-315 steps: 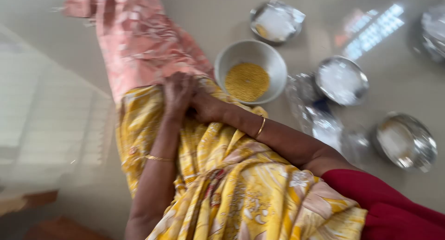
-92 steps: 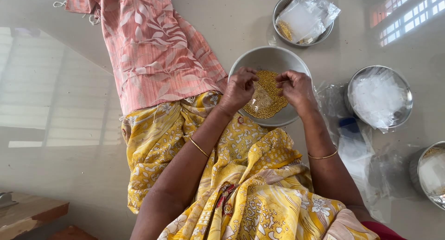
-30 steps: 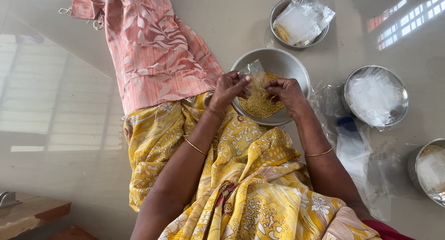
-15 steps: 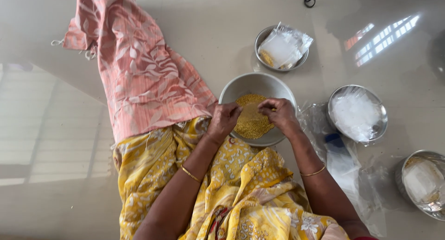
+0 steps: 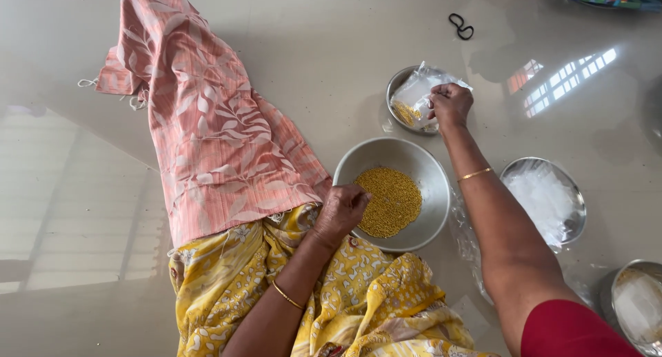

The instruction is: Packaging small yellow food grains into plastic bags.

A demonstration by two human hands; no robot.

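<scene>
Left hand (image 5: 343, 209) curls closed over the near rim of the steel bowl (image 5: 433, 191) at frame center, likely steadying it; yellow lentils (image 5: 389, 201) heaped inside. Right hand (image 5: 449, 103) reaches to upper center, pinching the clear plastic bag (image 5: 419, 95) that sits in a small steel plate (image 5: 394, 88). Pink cloth (image 5: 214, 129) spreads left. More steel plates (image 5: 578, 216) crowd the right edge; bare floor (image 5: 331, 40) open along the top.

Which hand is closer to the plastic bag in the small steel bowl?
Right. The right hand pinches the plastic bag; the left hand rests on the big bowl's near rim.
</scene>
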